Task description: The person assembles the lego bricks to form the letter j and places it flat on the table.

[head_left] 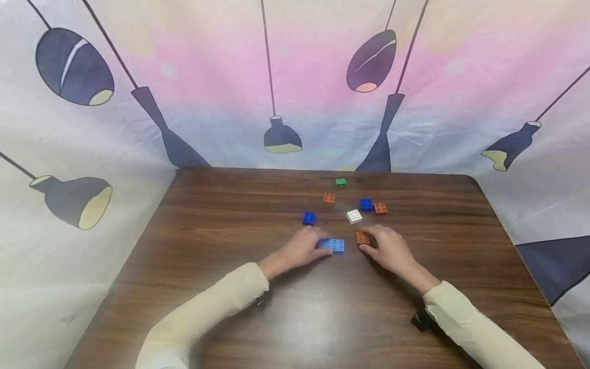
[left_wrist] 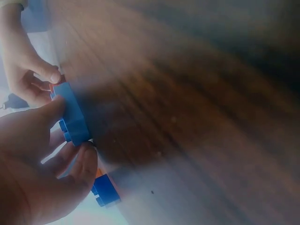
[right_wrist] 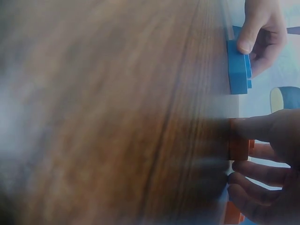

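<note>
On the table, my left hand [head_left: 302, 246] pinches a long light blue toy brick [head_left: 338, 246] between thumb and fingers. The same light blue brick [left_wrist: 73, 115] shows its smooth side in the left wrist view. A short gap to the right, my right hand [head_left: 389, 247] holds an orange brick [head_left: 362, 238] by its near and far sides. In the right wrist view the thumb covers part of this orange brick [right_wrist: 239, 147]. Both bricks lie studs up. Just beyond the left fingers is a dark blue brick [head_left: 309, 218], and a white brick [head_left: 354, 217] lies past the right fingertips.
Farther back on the wooden table [head_left: 221, 205] lie a second dark blue brick [head_left: 366, 204], an orange brick [head_left: 380, 207] beside it, another orange brick [head_left: 329, 197] and a green brick [head_left: 340, 182]. A printed cloth [head_left: 313, 102] hangs along the back edge.
</note>
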Demonstrator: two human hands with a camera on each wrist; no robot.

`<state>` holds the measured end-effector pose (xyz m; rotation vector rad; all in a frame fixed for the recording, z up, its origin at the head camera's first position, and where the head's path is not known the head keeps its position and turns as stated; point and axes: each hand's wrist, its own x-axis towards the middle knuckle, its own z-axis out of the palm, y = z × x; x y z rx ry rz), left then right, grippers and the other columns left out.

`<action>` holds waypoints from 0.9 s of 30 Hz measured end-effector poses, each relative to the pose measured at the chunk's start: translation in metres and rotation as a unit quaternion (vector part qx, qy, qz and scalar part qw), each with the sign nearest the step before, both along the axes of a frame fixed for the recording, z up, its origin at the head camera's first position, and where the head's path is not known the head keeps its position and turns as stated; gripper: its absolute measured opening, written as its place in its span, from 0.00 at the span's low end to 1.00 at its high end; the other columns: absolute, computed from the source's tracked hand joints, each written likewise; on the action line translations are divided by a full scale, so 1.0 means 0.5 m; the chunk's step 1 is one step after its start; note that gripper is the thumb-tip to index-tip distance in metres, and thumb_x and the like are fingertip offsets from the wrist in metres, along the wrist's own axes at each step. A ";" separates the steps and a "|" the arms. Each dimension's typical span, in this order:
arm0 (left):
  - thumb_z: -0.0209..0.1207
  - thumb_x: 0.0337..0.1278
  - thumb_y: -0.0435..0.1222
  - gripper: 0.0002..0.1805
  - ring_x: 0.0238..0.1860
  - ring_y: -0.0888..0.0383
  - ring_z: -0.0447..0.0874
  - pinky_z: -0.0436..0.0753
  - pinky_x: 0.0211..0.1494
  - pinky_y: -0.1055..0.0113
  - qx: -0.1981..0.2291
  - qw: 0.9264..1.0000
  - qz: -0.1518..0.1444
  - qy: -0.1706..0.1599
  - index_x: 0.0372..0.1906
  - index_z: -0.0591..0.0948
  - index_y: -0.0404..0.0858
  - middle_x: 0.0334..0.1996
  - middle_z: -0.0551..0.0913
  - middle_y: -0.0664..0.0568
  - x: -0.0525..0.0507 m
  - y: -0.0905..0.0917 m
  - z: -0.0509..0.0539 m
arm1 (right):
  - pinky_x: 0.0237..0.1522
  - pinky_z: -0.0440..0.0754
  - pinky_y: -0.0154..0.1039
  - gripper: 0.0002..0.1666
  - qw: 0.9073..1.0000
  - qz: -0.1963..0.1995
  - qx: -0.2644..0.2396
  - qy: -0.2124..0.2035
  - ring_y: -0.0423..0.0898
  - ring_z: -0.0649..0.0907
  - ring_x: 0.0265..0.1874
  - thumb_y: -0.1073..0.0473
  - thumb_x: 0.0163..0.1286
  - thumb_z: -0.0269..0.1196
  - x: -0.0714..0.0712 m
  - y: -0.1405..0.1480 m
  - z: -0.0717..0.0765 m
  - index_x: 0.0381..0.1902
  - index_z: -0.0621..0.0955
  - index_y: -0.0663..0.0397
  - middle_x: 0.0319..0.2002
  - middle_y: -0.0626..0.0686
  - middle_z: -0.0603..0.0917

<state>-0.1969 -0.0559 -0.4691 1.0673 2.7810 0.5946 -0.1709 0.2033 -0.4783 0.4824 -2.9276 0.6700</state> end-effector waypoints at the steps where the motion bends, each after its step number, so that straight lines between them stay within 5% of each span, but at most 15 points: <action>1: 0.65 0.66 0.48 0.25 0.52 0.55 0.83 0.79 0.59 0.59 0.002 1.000 -0.001 0.002 0.60 0.83 0.38 0.52 0.87 0.49 -0.003 0.001 -0.001 | 0.54 0.81 0.60 0.25 1.000 0.000 -0.001 -0.001 0.60 0.84 0.54 0.57 0.64 0.74 0.000 0.000 0.000 0.57 0.84 0.60 0.54 0.61 0.86; 12: 0.68 0.64 0.46 0.24 0.51 0.53 0.86 0.82 0.56 0.60 0.021 1.000 0.006 0.007 0.58 0.84 0.36 0.51 0.88 0.47 -0.025 0.011 -0.004 | 0.53 0.81 0.59 0.24 1.000 0.001 -0.012 -0.004 0.59 0.85 0.53 0.57 0.65 0.74 -0.005 0.000 0.002 0.57 0.84 0.59 0.53 0.60 0.86; 27: 0.68 0.64 0.47 0.23 0.52 0.53 0.85 0.80 0.58 0.58 0.022 1.000 0.017 0.008 0.58 0.84 0.37 0.51 0.88 0.48 -0.030 0.013 -0.006 | 0.50 0.83 0.56 0.26 0.999 0.026 -0.029 0.017 0.56 0.85 0.52 0.54 0.65 0.74 -0.014 -0.018 0.023 0.59 0.83 0.55 0.53 0.57 0.87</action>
